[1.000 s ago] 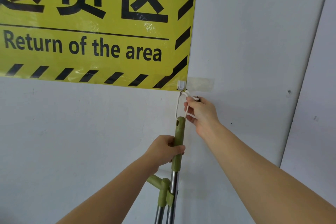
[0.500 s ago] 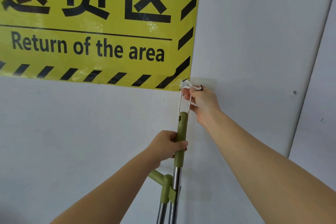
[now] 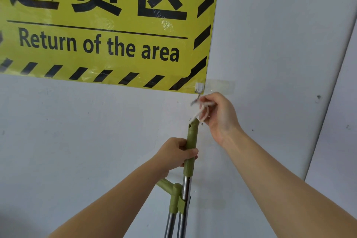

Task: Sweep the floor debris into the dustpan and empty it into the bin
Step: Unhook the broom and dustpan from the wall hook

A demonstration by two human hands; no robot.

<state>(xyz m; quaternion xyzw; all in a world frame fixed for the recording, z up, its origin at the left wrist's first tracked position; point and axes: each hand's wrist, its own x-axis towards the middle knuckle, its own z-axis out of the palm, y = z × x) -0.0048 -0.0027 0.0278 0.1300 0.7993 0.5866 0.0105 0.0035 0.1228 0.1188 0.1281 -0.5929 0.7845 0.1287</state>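
White cord loop (image 3: pixel 201 109) now just below the hook (image 3: pixel 199 87), blurred, pinched in right hand (image 3: pixel 220 120); left hand (image 3: pixel 176 155) around olive-green handle (image 3: pixel 192 135).

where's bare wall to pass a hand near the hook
Free: white wall right of the right hand, and below the yellow striped sign left of the left hand. Crowded: under the clear wall hook, around the white cord loop and green plastic handle.

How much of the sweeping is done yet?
Hardly any. Done: the white cord loop, on the wall hook a second ago, is off it, pinched by the right hand. In hand: the left hand grips the green handle, with a second handle clipped alongside. Left: sweeping and emptying; no floor, debris or bin shows.
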